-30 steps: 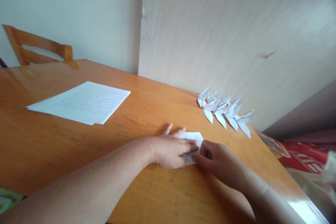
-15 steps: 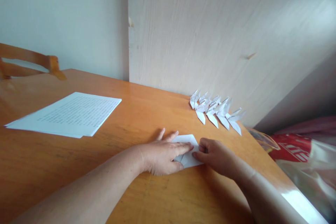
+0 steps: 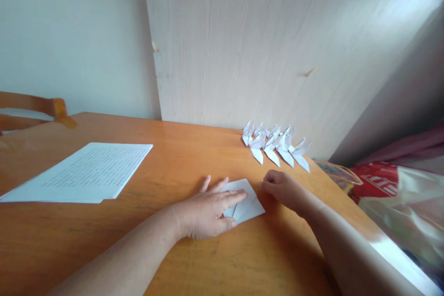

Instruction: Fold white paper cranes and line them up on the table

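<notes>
A folded piece of white paper (image 3: 250, 207) lies flat on the wooden table, with crease lines on its upper face. Across its left part rests my left hand (image 3: 211, 210), fingers spread and pressing it down. My right hand (image 3: 282, 193) is just right of the paper, apart from it, with the fingers curled into a loose fist and the thumb against them. Nothing shows in that hand.
Several folded paper figures (image 3: 277, 144) stand in rows near the table's back right edge. On the left lies a stack of printed sheets (image 3: 93, 171). A wooden chair (image 3: 31, 106) is beyond the table (image 3: 194, 148). Red and white bags (image 3: 378, 182) lie off the right edge.
My right hand has come off the paper's right edge and now sits slightly apart. My left hand stays on the paper. The camera view has shifted a little.
</notes>
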The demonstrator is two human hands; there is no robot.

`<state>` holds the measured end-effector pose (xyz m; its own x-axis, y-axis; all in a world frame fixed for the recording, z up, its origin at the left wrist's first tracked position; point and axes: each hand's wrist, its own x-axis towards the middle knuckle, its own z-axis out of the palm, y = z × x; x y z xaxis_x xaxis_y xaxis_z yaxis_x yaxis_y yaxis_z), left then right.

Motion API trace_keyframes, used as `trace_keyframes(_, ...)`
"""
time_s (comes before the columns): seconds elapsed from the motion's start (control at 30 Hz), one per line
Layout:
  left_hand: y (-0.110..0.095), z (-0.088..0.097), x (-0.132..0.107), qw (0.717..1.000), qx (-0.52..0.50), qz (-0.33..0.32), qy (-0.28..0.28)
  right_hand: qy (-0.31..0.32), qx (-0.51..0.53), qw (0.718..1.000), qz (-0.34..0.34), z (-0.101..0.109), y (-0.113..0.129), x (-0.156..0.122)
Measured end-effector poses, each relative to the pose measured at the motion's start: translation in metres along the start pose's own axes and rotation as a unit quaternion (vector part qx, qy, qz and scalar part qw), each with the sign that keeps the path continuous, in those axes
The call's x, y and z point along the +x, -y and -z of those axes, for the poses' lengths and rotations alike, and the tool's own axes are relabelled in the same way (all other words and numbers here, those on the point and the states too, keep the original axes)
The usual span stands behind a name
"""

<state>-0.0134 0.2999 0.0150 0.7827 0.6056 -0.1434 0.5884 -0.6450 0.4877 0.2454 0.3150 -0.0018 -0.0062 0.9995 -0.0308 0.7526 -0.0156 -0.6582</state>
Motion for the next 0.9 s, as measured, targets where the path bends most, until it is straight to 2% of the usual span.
trace_keyframes(0.27, -0.006, 0.001, -0.002, 0.998, -0.005, 0.037, -0.054, -0.035, 0.041, 0.999, 0.001, -0.003, 0.0, 0.003)
trace_keyframes(0.47, 0.007, 0.0, 0.002, 0.982, -0.029, 0.076, -0.172, -0.026, 0.044, 0.999, 0.008, -0.005, -0.001, 0.003)
trace_keyframes(0.57, 0.016, -0.003, 0.005, 0.973, -0.064, 0.09, -0.203, -0.025, 0.037, 0.999, 0.009, -0.004, 0.0, 0.002)
trace_keyframes(0.73, 0.019, -0.008, 0.007, 0.963, -0.132, 0.097, -0.214, -0.018, 0.018, 1.0, 0.016, -0.004, 0.003, 0.001)
trace_keyframes(0.9, 0.01, -0.007, 0.006, 0.952, -0.228, 0.097, -0.179, -0.007, -0.006, 0.999, 0.032, -0.006, 0.004, 0.0)
